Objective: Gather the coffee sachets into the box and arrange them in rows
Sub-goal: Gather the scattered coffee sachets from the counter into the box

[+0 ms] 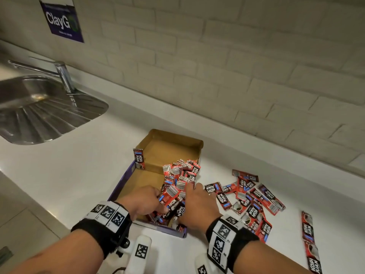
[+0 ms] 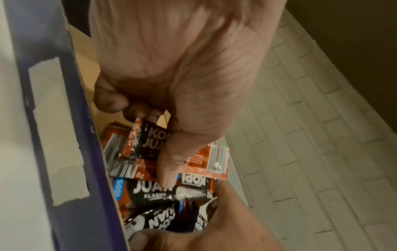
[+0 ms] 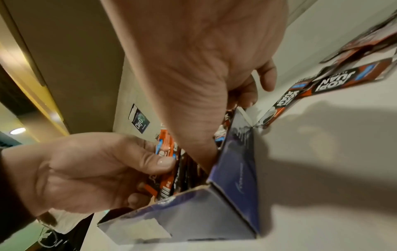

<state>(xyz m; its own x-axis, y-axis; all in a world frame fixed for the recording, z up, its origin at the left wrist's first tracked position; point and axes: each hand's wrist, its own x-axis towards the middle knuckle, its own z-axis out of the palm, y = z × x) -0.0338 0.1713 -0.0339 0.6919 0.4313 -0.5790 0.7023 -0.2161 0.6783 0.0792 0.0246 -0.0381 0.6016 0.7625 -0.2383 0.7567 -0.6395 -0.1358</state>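
An open cardboard box (image 1: 126,176) with purple outer walls (image 2: 71,135) lies on the white counter. Red and black coffee sachets (image 1: 181,175) are heaped along its right side. One sachet (image 1: 139,158) stands against the left wall. My left hand (image 1: 160,202) is inside the near end of the box. Its thumb and curled fingers grip a bunch of upright sachets (image 3: 165,171). My right hand (image 1: 192,194) lies across the box's right wall (image 3: 232,169), thumb inside against the sachets, fingers loosely bent. Several loose sachets (image 1: 254,196) are scattered on the counter to the right.
A joined strip of sachets (image 1: 309,234) lies at the far right near the counter's front. A steel sink (image 1: 39,107) with a tap (image 1: 63,76) sits at the back left. A brick-pattern wall with a purple sticker (image 1: 61,18) runs behind.
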